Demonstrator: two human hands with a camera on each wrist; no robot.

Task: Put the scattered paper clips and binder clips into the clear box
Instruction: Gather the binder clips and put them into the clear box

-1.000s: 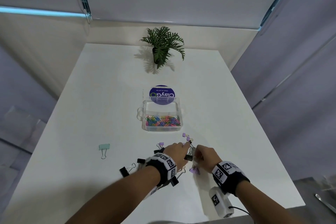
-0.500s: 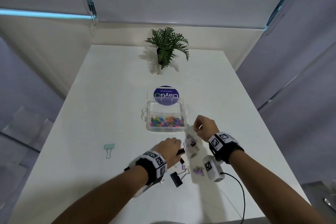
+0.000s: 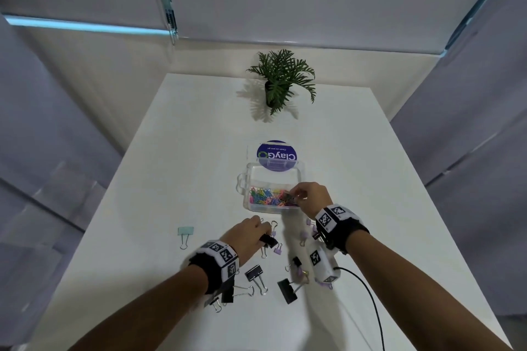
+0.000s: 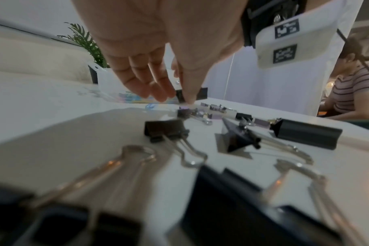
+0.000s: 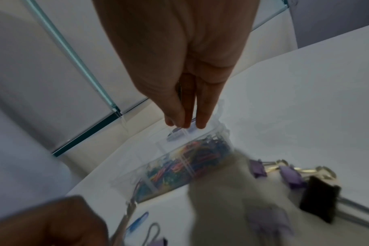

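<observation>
Right hand [image 3: 310, 196] over near right corner of clear box [image 3: 258, 208], fingertips [image 5: 201, 123] straight and pressed together, nothing plainly held in wrist view; small dark clip [image 3: 289, 197] just beneath them at the box rim, touching or not cannot tell. Box near table [image 3: 159, 179] centre, lid open, heaped with coloured paper clips [image 3: 266, 196]. Left hand [image 3: 248, 234] low over table, thumb and forefinger pinching black binder clip [image 3: 269, 241] (other fingers loosely extended). Scattered nearby: black binder clips [image 3: 255, 272], small purple ones [image 3: 278, 250], one green clip [image 3: 185, 231] well apart to the left. Potted plant [image 3: 281, 80] at far edge.
</observation>
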